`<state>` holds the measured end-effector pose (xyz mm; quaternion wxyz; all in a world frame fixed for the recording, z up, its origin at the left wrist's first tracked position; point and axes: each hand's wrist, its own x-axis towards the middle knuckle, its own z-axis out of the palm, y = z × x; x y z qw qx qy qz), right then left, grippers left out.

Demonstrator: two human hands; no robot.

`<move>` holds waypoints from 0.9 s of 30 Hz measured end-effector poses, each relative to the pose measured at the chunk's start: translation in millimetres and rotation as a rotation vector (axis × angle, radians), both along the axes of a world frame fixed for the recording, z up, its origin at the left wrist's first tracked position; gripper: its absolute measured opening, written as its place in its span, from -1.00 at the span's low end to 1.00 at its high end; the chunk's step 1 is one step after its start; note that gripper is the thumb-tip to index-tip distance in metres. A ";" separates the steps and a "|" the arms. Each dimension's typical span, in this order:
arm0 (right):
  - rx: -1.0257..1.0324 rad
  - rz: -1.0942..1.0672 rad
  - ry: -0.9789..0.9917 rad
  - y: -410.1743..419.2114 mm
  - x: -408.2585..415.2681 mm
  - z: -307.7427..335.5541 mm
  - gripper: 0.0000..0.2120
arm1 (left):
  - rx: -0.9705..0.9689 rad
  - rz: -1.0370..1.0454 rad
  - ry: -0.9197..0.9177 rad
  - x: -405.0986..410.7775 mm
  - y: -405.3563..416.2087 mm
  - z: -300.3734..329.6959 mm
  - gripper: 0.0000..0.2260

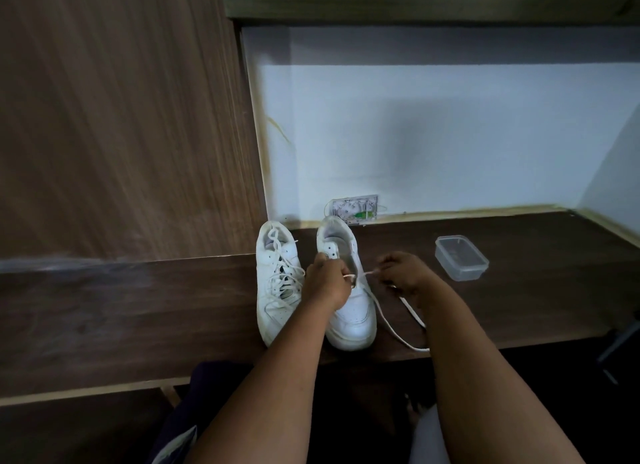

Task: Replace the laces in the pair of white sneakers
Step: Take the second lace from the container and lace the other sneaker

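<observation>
Left hand (pixel 325 283) grips the unlaced white leather sneaker (pixel 349 301); right hand (pixel 403 273) pinches the thin white lace (pixel 391 321) just beside it.

The eyelets of the right sneaker (pixel 349 290) are covered by the left hand (pixel 325 283). Beside that sneaker, part of the lace (pixel 391 328) is hidden under the right hand (pixel 405 273). Behind the sneaker, the wall plate (pixel 353 210) is too small for detail to be made out.
</observation>
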<state>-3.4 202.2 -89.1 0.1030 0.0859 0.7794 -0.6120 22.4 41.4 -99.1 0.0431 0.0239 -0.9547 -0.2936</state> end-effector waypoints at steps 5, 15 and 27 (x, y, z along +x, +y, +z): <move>-0.009 -0.600 -0.037 79.6 -16.5 10.3 -0.81 | 0.031 -0.118 -0.152 1.3 -14.9 19.4 -0.77; 0.185 -0.142 0.235 30.0 6.0 35.4 -0.84 | 0.279 -0.104 -0.266 11.9 -26.6 38.4 -0.84; 0.699 0.209 0.265 -17.1 21.7 3.3 -0.72 | 0.718 -0.016 -0.289 23.4 -39.6 57.0 -0.73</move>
